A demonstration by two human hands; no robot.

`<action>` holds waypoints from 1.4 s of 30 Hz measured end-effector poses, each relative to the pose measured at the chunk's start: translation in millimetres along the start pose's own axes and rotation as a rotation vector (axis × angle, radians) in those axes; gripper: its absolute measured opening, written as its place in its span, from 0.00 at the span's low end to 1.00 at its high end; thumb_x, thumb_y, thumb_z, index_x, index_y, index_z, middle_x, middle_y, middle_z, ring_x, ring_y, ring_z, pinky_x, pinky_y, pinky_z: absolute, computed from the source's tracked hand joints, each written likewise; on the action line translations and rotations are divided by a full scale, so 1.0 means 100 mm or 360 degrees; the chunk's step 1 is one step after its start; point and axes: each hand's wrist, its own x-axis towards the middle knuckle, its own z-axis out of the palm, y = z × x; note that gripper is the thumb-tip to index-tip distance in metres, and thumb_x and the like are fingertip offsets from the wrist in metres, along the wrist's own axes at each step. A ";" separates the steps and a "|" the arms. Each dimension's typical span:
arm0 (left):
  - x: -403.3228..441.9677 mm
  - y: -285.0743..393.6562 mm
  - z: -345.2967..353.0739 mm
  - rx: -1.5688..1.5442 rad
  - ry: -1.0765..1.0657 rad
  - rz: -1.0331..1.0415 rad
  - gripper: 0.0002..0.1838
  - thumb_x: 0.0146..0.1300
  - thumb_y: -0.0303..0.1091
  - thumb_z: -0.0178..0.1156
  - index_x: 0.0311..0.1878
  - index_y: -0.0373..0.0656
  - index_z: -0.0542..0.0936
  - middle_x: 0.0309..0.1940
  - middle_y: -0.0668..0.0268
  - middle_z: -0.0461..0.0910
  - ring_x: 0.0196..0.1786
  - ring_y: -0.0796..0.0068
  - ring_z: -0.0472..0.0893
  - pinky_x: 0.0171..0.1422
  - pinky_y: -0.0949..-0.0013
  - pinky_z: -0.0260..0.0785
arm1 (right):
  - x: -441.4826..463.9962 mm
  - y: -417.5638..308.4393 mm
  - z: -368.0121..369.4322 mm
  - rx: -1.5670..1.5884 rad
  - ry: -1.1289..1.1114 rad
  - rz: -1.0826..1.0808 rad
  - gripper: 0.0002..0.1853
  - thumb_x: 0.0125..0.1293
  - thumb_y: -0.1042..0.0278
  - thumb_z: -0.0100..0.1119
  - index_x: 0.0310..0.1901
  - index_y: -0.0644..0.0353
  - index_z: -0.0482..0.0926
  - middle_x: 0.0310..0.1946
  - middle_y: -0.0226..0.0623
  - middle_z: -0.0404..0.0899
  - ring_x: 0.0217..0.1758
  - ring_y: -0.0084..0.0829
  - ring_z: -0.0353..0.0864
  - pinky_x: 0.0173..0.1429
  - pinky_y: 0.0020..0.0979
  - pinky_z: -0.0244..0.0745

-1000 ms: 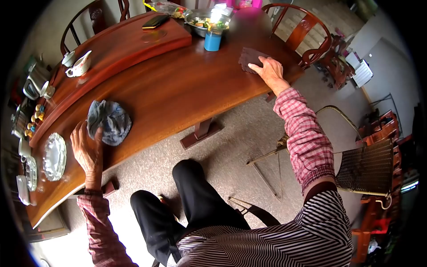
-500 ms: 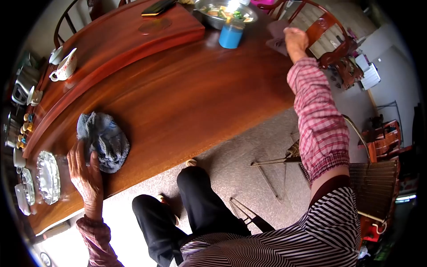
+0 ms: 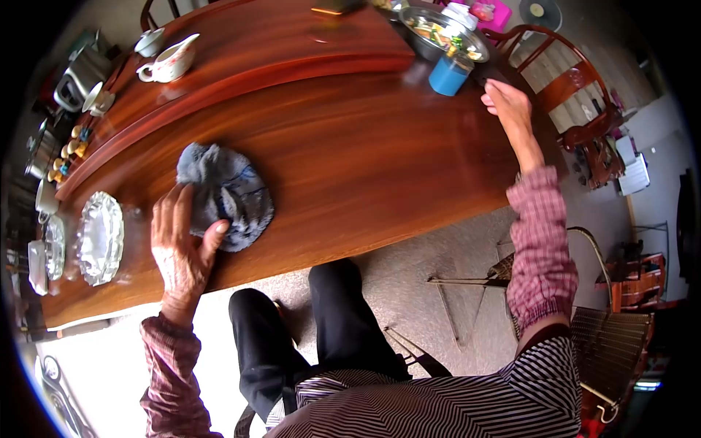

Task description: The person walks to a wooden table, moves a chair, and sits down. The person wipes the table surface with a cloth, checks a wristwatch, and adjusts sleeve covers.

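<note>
My left hand [image 3: 179, 244] rests at the near left of the wooden table [image 3: 350, 160], fingers stretched and thumb apart. Its fingertips and thumb meet the edge of a bunched blue-grey cloth [image 3: 230, 197]; whether they press on it I cannot tell. Out at the table's far right, my right hand [image 3: 511, 109] is closed with its fingers curled. A small dark bit shows by its fingertips, too little to name. Just left of that hand stands a blue cup [image 3: 447, 75], in front of a metal bowl [image 3: 478, 52] with food pieces in it.
Left of my left hand lies a clear glass dish [image 3: 101, 237]. On the raised board sit a patterned pitcher [image 3: 169, 60] and a lidded white cup [image 3: 150, 42]. A dark flat object [image 3: 337, 7] lies farther back. A wooden chair [image 3: 566, 91] stands beyond the right end.
The view has shifted, so the table things appear farther right. A dark cloth-like piece beside my right hand no longer shows. My left thumb has spread farther from its fingers.
</note>
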 end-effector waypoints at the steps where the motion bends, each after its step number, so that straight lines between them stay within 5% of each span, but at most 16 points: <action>1: 0.01 0.02 -0.01 -0.0014 -0.0003 0.0013 0.36 0.61 0.58 0.60 0.57 0.32 0.73 0.52 0.48 0.75 0.54 0.46 0.74 0.58 0.51 0.66 | -0.21 -0.15 0.01 0.0025 -0.0001 -0.0065 0.20 0.68 0.58 0.60 0.53 0.66 0.80 0.36 0.37 0.85 0.40 0.24 0.84 0.42 0.26 0.80; 9: -0.02 -0.02 0.03 -0.0068 0.0079 -0.0003 0.28 0.67 0.50 0.56 0.58 0.33 0.73 0.55 0.50 0.75 0.55 0.50 0.75 0.58 0.54 0.67 | -1.73 -1.46 0.98 0.0560 -0.0547 -0.0579 0.19 0.67 0.67 0.62 0.57 0.65 0.77 0.40 0.37 0.84 0.44 0.25 0.84 0.44 0.25 0.80; 11: -0.04 -0.05 0.04 -0.0040 0.0194 -0.0070 0.21 0.70 0.39 0.52 0.58 0.33 0.73 0.54 0.50 0.76 0.54 0.49 0.75 0.58 0.54 0.66 | -1.87 -1.74 1.39 0.0591 -0.0674 -0.0829 0.22 0.65 0.67 0.65 0.59 0.63 0.76 0.38 0.38 0.85 0.41 0.25 0.84 0.41 0.26 0.80; 15: -0.08 -0.11 0.07 -0.0012 0.0441 -0.0252 0.16 0.69 0.32 0.51 0.55 0.33 0.74 0.50 0.49 0.77 0.52 0.48 0.75 0.56 0.53 0.67 | -1.87 -2.23 2.13 0.0307 -0.0499 -0.1360 0.23 0.59 0.57 0.69 0.51 0.63 0.80 0.26 0.45 0.80 0.31 0.41 0.80 0.36 0.41 0.75; 17: -0.11 -0.16 0.09 -0.0014 0.0536 -0.0339 0.14 0.68 0.30 0.51 0.53 0.33 0.75 0.48 0.49 0.77 0.51 0.47 0.75 0.55 0.54 0.68 | -1.95 -2.42 2.29 -0.0008 -0.0833 -0.1193 0.22 0.58 0.52 0.68 0.45 0.63 0.80 0.24 0.46 0.78 0.30 0.46 0.79 0.39 0.46 0.74; 18: -0.12 -0.20 0.11 0.0026 0.0569 -0.0391 0.13 0.68 0.30 0.51 0.52 0.34 0.75 0.47 0.49 0.77 0.50 0.47 0.76 0.55 0.54 0.69 | -2.01 -2.26 2.56 0.0061 -0.0869 -0.1184 0.21 0.57 0.52 0.67 0.44 0.62 0.80 0.29 0.45 0.79 0.37 0.45 0.79 0.44 0.44 0.75; 19: -0.13 -0.22 0.14 0.0059 0.0599 -0.0440 0.12 0.68 0.30 0.51 0.50 0.34 0.75 0.46 0.49 0.78 0.50 0.48 0.76 0.54 0.54 0.69 | -2.16 -2.22 2.56 -0.0007 -0.0732 -0.1291 0.26 0.60 0.54 0.66 0.52 0.66 0.78 0.47 0.49 0.78 0.54 0.46 0.78 0.54 0.42 0.75; 20: -0.13 -0.24 0.17 0.0098 0.0588 -0.0485 0.11 0.68 0.30 0.51 0.49 0.36 0.76 0.45 0.51 0.78 0.49 0.48 0.76 0.53 0.55 0.69 | -2.36 -2.14 2.62 -0.0082 -0.0568 -0.1335 0.28 0.58 0.54 0.67 0.54 0.65 0.76 0.50 0.48 0.76 0.58 0.47 0.74 0.58 0.43 0.72; 21: -0.14 -0.27 0.20 0.0111 0.0586 -0.0512 0.10 0.68 0.30 0.51 0.48 0.37 0.76 0.44 0.52 0.78 0.49 0.49 0.76 0.53 0.55 0.69 | -2.51 -2.12 2.62 -0.0162 -0.0401 -0.1381 0.30 0.57 0.55 0.68 0.57 0.65 0.75 0.53 0.48 0.74 0.63 0.48 0.70 0.62 0.44 0.70; 23: -0.15 -0.31 0.23 0.0094 0.0584 -0.0473 0.10 0.68 0.30 0.51 0.48 0.38 0.76 0.44 0.52 0.78 0.49 0.49 0.76 0.53 0.54 0.69 | -2.62 -2.07 2.51 -0.0048 -0.0619 -0.1310 0.33 0.54 0.56 0.70 0.59 0.63 0.74 0.54 0.48 0.72 0.64 0.49 0.67 0.66 0.45 0.66; 35: -0.19 -0.51 0.34 0.0274 0.0276 -0.0371 0.12 0.70 0.35 0.50 0.47 0.36 0.76 0.43 0.51 0.77 0.50 0.48 0.75 0.53 0.53 0.68 | -2.85 -1.30 1.50 -0.0207 -0.0277 -0.1469 0.27 0.55 0.66 0.68 0.57 0.64 0.75 0.50 0.47 0.77 0.56 0.45 0.76 0.59 0.43 0.75; 42: -0.32 -0.54 0.27 0.0359 0.0109 -0.0241 0.13 0.70 0.34 0.49 0.48 0.34 0.76 0.47 0.48 0.76 0.52 0.46 0.74 0.55 0.52 0.67 | -2.05 -0.25 0.12 -0.0205 -0.0035 -0.0653 0.20 0.64 0.66 0.64 0.54 0.68 0.78 0.52 0.48 0.80 0.54 0.41 0.81 0.56 0.35 0.80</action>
